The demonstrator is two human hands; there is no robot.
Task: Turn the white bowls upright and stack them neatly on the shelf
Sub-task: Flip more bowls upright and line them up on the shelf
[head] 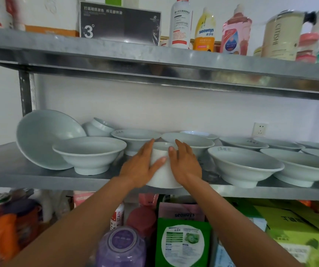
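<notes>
fingers [148,146] lay near straight, pressing flat, not curled | left hand [139,166], right hand [185,164] clamped bowl [161,174] sides | bowl sat foot-up at shelf [6,164] front edge | best: squeeze evenly, lift clear, flip off-shelf, avoiding upright bowls [89,151]

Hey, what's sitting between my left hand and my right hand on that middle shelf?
In the head view, one upside-down white bowl, foot up, is pressed between your left hand and right hand at the shelf's front edge.

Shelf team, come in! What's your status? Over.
Left hand, right hand press bowl between them. Bowl upside down at shelf edge. Upright bowls close either side.
</notes>
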